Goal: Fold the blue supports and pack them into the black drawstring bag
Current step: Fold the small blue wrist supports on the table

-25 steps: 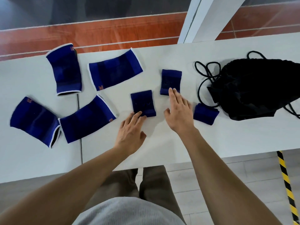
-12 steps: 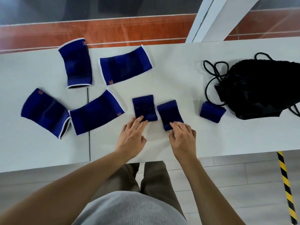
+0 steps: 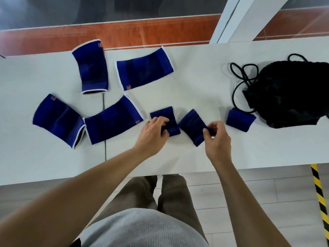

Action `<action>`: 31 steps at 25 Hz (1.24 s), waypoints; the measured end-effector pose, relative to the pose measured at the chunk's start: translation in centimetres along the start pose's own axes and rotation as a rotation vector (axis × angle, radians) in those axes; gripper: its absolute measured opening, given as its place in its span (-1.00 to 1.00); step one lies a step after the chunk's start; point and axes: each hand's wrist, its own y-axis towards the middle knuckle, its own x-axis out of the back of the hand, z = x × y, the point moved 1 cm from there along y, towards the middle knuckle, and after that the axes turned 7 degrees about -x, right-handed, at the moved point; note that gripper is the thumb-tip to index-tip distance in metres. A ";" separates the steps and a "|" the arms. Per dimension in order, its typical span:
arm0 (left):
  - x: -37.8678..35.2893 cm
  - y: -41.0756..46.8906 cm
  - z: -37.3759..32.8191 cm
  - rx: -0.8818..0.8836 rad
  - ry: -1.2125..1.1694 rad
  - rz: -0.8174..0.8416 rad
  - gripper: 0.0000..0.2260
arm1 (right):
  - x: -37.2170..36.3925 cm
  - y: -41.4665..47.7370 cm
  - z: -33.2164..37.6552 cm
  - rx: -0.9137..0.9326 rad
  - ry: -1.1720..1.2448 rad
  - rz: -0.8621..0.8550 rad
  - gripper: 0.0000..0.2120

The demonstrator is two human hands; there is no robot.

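- The right hand (image 3: 216,138) pinches the near right corner of a small blue support (image 3: 193,126), thumb and fingers closed on the cloth. This piece lies tilted, its long axis running from about 11 o'clock to 5 o'clock, and the grip sits at its 4 o'clock end.
- The left hand (image 3: 153,132) rests just to the 9 o'clock side, fingers curled and pressing on a second small support (image 3: 171,120), which lies nearly upright toward 12 o'clock. I cannot tell whether it grips or only pins the cloth.
- The two small pieces nearly touch, so each hand has its own piece; the next fold likely turns on the tilted one's axis.
- A third small support (image 3: 240,119) lies at 3 o'clock from the right hand, just beside the black drawstring bag (image 3: 292,93), which sits further toward 2 o'clock with its cords looped on the white table (image 3: 204,77).
- Four larger supports lie unfolded from 9 to 12 o'clock; the nearest large support (image 3: 112,120) is just left of the left hand.
- Compared with half a second ago, the right hand has gone from flat fingertips on the piece's near edge to a raised pinch, and the left fingers have moved further onto their piece.
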 end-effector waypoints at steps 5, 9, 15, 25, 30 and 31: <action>1.4 2.9 -1.7 0.366 -0.671 0.132 -0.53 | 0.5 -1.1 2.5 0.079 0.199 0.145 -0.87; 2.9 3.2 -0.3 0.304 -0.476 -0.013 -0.79 | -2.7 -1.0 2.7 -0.016 0.162 0.144 -0.90; 4.3 3.9 1.4 0.028 0.045 -0.086 -0.87 | -7.2 -2.0 3.5 -0.055 0.001 0.136 -0.87; 2.7 4.9 2.4 0.066 0.067 -0.086 -0.89 | -8.0 -0.6 2.9 -0.062 -0.108 0.124 -0.83; 2.4 4.7 2.4 0.040 0.269 -0.183 -0.83 | -8.2 -0.3 3.1 -0.101 -0.139 0.129 -0.84; 2.4 4.5 2.4 0.012 0.312 -0.233 -0.82 | -8.4 -0.2 3.1 -0.124 -0.142 0.131 -0.85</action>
